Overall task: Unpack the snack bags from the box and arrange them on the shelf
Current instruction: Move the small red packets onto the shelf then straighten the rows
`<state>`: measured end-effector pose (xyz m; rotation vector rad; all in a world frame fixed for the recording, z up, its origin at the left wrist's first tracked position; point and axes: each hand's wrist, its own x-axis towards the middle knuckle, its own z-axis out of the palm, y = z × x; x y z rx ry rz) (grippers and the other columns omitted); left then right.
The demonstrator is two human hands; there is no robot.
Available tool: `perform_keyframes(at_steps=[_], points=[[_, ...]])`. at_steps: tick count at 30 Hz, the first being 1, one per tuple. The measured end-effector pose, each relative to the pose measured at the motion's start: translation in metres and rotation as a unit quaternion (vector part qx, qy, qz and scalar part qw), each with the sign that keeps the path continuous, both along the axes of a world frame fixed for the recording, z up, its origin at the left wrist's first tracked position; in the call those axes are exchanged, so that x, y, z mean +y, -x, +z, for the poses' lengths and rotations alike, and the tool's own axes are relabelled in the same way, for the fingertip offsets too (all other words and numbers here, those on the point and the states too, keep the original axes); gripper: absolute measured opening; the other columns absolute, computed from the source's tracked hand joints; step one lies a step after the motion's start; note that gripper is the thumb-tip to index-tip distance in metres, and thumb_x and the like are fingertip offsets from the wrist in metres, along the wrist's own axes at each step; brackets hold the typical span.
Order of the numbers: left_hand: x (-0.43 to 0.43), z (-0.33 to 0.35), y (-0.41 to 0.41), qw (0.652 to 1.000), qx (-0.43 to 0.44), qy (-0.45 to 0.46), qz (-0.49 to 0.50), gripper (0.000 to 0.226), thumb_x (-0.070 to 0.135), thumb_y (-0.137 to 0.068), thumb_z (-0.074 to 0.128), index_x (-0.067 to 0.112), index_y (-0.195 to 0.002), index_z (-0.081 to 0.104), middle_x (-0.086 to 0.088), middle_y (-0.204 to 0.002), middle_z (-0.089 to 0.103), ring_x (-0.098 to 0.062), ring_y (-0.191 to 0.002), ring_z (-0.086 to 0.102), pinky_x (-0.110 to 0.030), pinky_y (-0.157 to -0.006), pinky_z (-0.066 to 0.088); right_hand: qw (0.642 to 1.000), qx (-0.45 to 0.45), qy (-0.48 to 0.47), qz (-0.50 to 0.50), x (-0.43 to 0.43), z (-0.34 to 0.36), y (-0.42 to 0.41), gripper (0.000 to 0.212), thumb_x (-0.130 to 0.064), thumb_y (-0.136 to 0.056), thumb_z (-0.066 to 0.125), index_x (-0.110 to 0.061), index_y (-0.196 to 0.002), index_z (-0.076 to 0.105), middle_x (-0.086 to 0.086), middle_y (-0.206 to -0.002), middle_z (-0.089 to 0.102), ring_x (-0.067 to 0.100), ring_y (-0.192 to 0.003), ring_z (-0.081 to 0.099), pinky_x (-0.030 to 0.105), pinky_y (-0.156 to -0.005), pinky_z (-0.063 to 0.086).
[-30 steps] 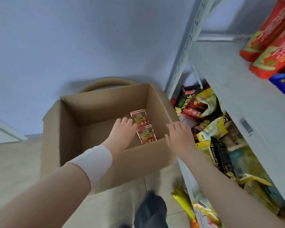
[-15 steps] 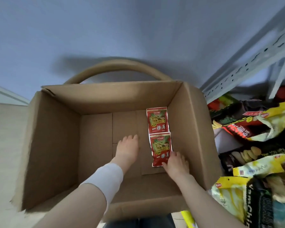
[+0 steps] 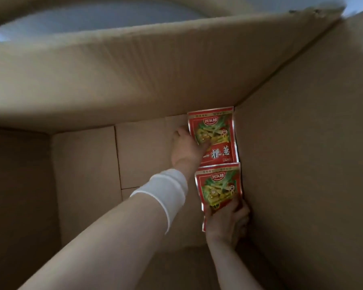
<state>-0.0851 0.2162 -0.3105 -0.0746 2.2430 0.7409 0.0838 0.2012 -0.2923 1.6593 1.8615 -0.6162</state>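
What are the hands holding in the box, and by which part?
Left hand grips the far snack bag by its left edge; right hand grips the near snack bag by its bottom edge.

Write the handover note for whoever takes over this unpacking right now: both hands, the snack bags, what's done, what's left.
Left hand: reaching deep into the cardboard box, fingers at the left edge of the far snack bag; a closed grip is not clear.
Right hand: on the lower end of the near snack bag, fingers curled around it.
Bags: two red packets end to end on the box floor, against the right wall. No other bags visible inside.
Done: box otherwise appears emptied.
Left: lift both packets out and place them on the shelf, which is out of view now.
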Motion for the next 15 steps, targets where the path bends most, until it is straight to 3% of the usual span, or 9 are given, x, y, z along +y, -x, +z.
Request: perform_keyframes(at_steps=[4,8,12,15], points=[[0.008,-0.008,0.001,0.996,-0.030,-0.027,0.077,0.065,0.031,-0.073,0.077,0.013,-0.120,0.035,-0.009,-0.117,0.061,-0.028,-0.104,0.062,-0.045,-0.088,0.052,0.999,-0.019,0.023,0.027,-0.003,0.001,-0.003,0.089,-0.049,-0.073,0.071,-0.021,-0.141,0.021,0.015,-0.150,0.014,0.035,-0.136,0.018,0.055,-0.109,0.024],[0.003,-0.002,0.011,0.989,-0.087,-0.069,0.101,0.049,0.020,-0.080,0.073,0.007,-0.120,0.049,-0.008,-0.116,0.063,-0.025,-0.103,0.063,-0.031,-0.081,0.050,0.999,-0.011,0.021,0.025,0.008,0.010,-0.007,0.094,-0.045,-0.067,0.078,-0.015,-0.139,0.025,0.015,-0.143,0.031,0.033,-0.132,0.027,0.047,-0.105,0.031],[-0.010,0.004,0.017,0.972,-0.129,-0.142,0.135,0.037,0.012,-0.083,0.069,0.002,-0.116,0.056,-0.013,-0.117,0.064,-0.028,-0.100,0.065,-0.034,-0.084,0.053,0.999,0.012,0.045,0.014,0.015,0.012,-0.009,0.107,-0.039,-0.059,0.085,-0.014,-0.141,0.021,0.015,-0.144,0.031,0.031,-0.135,0.026,0.046,-0.106,0.031],[-0.024,0.005,0.016,0.954,-0.157,-0.178,0.181,0.036,0.008,-0.086,0.063,-0.001,-0.120,0.053,-0.017,-0.117,0.063,-0.029,-0.097,0.064,-0.035,-0.082,0.053,0.995,-0.009,0.082,0.057,0.017,0.012,-0.010,0.091,-0.045,-0.058,0.083,-0.015,-0.130,0.036,0.010,-0.137,0.043,0.028,-0.130,0.038,0.043,-0.102,0.038]])
